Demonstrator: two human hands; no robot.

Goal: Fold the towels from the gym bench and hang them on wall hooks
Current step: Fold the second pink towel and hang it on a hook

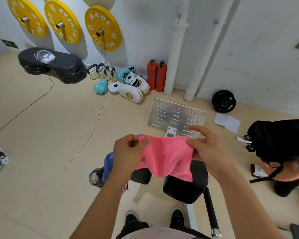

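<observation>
Head view, near field: your shoes (pixel 154 219) stand on beige floor (pixel 47 195) beside the black bench pad (pixel 188 188) and its dark support bar (pixel 211 211). Open floor runs wide to your left; a white cable (pixel 86 144) loops across it.

Your left hand (pixel 128 152) pinches the pink towel (pixel 166 157) at its upper left corner, thumb on top, fingers curled under. Your right hand (pixel 205 149) grips the upper right corner the same way. Towel is held in the air above the bench — top edge pulled roughly straight between the hands, lower edge hanging uneven, with one point drooping at lower right. A blue towel (pixel 108 164) lies partly hidden behind your left wrist.

Mid field: a slotted metal plate (pixel 176 114) past the towel, a sheet of paper (pixel 227 122) to its right, a black bag (pixel 281 140) at the right edge.

Far field, along the wall: boxing gloves and pads (pixel 126 85), two red extinguishers (pixel 156 76), a black weight plate (pixel 223 103) — yellow plates (pixel 103 27) mounted above.
</observation>
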